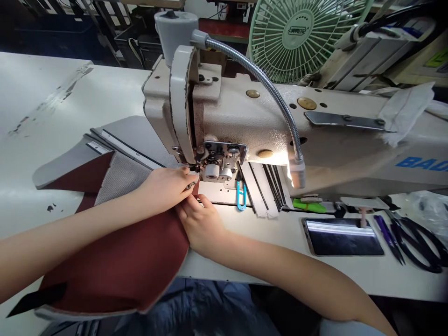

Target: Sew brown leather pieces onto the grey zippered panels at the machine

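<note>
Under the head of a sewing machine (241, 112) lies a dark red and grey fabric piece (129, 261), its near part spread over the table's front edge. My left hand (164, 186) presses on the fabric just left of the needle area, fingers closed together on its edge. Right beside it, my right hand (203, 224) pinches the same fabric's edge, its fingertips close to my left hand's. The needle's tip is hidden. Grey panels with a black-edged white strip (129, 147) lie behind my left forearm.
Blue thread snips (241, 193) and black and white strips (261, 189) lie right of the needle area. Farther right are a phone (345, 237), a purple tool (388, 235) and black scissors (418, 242). A green fan (297, 30) stands behind the machine.
</note>
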`<state>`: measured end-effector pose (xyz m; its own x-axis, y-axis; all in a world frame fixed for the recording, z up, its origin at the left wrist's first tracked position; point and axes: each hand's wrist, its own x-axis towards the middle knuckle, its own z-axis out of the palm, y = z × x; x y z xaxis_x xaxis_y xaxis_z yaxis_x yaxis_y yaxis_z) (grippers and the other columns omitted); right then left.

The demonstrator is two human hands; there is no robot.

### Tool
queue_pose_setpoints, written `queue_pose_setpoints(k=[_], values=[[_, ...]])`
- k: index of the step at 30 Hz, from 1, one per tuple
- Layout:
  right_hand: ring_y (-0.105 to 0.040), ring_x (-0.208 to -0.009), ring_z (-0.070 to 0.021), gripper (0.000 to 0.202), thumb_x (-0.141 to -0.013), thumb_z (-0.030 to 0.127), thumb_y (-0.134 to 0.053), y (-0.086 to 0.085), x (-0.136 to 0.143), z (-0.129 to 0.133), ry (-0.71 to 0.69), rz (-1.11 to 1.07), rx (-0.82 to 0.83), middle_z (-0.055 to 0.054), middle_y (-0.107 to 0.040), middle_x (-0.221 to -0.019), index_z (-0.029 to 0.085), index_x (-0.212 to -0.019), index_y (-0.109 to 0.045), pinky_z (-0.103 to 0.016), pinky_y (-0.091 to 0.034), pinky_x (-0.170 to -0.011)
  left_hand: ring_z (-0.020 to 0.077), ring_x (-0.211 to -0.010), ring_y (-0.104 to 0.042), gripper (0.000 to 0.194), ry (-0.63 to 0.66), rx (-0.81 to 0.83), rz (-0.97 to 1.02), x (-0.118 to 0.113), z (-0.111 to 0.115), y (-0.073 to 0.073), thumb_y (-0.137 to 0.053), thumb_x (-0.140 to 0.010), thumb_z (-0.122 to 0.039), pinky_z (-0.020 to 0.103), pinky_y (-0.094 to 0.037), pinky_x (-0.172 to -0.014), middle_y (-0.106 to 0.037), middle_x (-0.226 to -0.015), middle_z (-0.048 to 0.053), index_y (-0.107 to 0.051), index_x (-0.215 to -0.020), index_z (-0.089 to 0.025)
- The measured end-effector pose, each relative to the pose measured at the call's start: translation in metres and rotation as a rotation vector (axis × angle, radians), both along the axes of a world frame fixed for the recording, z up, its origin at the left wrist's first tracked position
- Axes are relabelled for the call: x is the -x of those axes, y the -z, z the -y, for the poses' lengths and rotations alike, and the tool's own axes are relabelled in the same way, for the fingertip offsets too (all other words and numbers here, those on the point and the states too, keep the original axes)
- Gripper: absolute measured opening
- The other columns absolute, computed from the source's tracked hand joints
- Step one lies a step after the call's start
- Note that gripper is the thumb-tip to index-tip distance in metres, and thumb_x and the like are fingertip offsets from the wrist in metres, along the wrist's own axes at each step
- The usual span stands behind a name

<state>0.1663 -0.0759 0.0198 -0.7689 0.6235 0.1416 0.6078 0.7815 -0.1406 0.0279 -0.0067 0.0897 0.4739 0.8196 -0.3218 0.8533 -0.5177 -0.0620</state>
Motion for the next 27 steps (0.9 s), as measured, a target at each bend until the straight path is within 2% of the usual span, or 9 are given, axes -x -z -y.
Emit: queue_pose_setpoints(k=[3,5,8,10,12,19,22,25,27], values=[[-0.035,-0.136,-0.0340,0.052,-0.086,0.018,-0.050,-0.007,0.002,-0.001,0.027,0.029,0.058,-0.023,-0.052,-0.139,-0.003,-0.133,-0.050,-0.047,-0.034,-0.111,0.0230,-0.078,-0.064,0.031,-0.038,0.023,0.018,-0.001,-0.001,0.004,-0.039,-0.095,-0.033,0.032,-0.042,-0.066,-0.068,-0.098,0.007,-0.067,-0.105,-0.025],[-0.032,-0.139,-0.0370,0.068,-0.083,0.030,-0.058,-0.014,0.000,0.003,0.009,0.049,0.146,-0.025,-0.048,-0.142,-0.001,-0.141,-0.041,-0.050,-0.027,-0.115,0.0231,-0.079,-0.065,0.031,-0.062,0.023,0.049,0.001,-0.001,0.009,-0.040,-0.094,-0.035,0.032,-0.043,-0.068,-0.067,-0.099,0.006,-0.067,-0.106,-0.025],[-0.025,-0.144,-0.0392,0.087,-0.080,0.050,-0.061,-0.019,-0.003,0.015,-0.112,0.041,0.264,-0.026,-0.032,-0.153,0.008,-0.150,-0.031,-0.053,-0.019,-0.117,0.0228,-0.081,-0.065,0.031,-0.087,-0.012,0.091,0.005,0.000,0.016,-0.047,-0.091,-0.038,0.032,-0.044,-0.070,-0.067,-0.103,0.006,-0.067,-0.111,-0.026],[-0.023,-0.146,-0.0344,0.079,-0.087,0.048,-0.055,-0.018,-0.004,0.021,-0.156,0.042,0.281,-0.023,-0.026,-0.156,0.013,-0.152,-0.029,-0.049,-0.018,-0.118,0.0222,-0.080,-0.065,0.030,-0.094,-0.043,0.098,0.007,0.001,0.019,-0.048,-0.091,-0.038,0.032,-0.044,-0.070,-0.066,-0.107,0.005,-0.068,-0.111,-0.027],[-0.025,-0.146,-0.0305,0.070,-0.092,0.040,-0.050,-0.013,-0.002,0.022,-0.142,0.038,0.251,-0.022,-0.029,-0.156,0.013,-0.153,-0.028,-0.046,-0.018,-0.119,0.0217,-0.080,-0.066,0.029,-0.095,-0.066,0.087,0.008,0.002,0.021,-0.048,-0.092,-0.036,0.032,-0.044,-0.070,-0.067,-0.108,0.005,-0.069,-0.110,-0.027],[-0.034,-0.142,-0.0300,0.063,-0.094,0.034,-0.047,0.000,0.001,0.006,-0.093,-0.012,0.160,-0.020,-0.038,-0.152,0.013,-0.151,-0.031,-0.046,-0.023,-0.116,0.0237,-0.081,-0.066,0.028,-0.063,-0.157,0.101,0.003,-0.007,0.037,-0.044,-0.095,-0.036,0.032,-0.045,-0.069,-0.068,-0.094,0.006,-0.068,-0.100,-0.023],[-0.038,-0.138,-0.0296,0.059,-0.094,0.029,-0.047,0.000,-0.001,0.004,-0.106,-0.033,0.117,-0.019,-0.043,-0.148,0.011,-0.148,-0.035,-0.047,-0.026,-0.114,0.0231,-0.088,-0.065,0.029,0.012,-0.146,0.120,0.008,0.001,0.027,-0.047,-0.092,-0.027,0.033,-0.047,-0.074,-0.067,-0.105,0.008,-0.064,-0.115,-0.022],[-0.041,-0.134,-0.0314,0.053,-0.094,0.024,-0.047,-0.001,-0.001,0.010,-0.098,-0.049,0.041,-0.023,-0.045,-0.145,0.006,-0.143,-0.040,-0.048,-0.034,-0.107,0.0288,-0.098,-0.061,0.045,0.167,-0.212,-0.009,0.021,0.022,0.002,-0.049,-0.083,-0.012,0.039,-0.046,-0.080,-0.064,-0.115,0.014,-0.057,-0.127,-0.015],[-0.043,-0.132,-0.0338,0.049,-0.095,0.024,-0.045,-0.003,-0.001,0.018,-0.091,-0.011,-0.008,-0.026,-0.045,-0.144,0.006,-0.141,-0.043,-0.048,-0.038,-0.101,0.0334,-0.099,-0.060,0.047,0.201,-0.293,-0.110,0.029,0.037,-0.013,-0.049,-0.079,-0.008,0.043,-0.045,-0.079,-0.066,-0.109,0.016,-0.057,-0.125,-0.013]])
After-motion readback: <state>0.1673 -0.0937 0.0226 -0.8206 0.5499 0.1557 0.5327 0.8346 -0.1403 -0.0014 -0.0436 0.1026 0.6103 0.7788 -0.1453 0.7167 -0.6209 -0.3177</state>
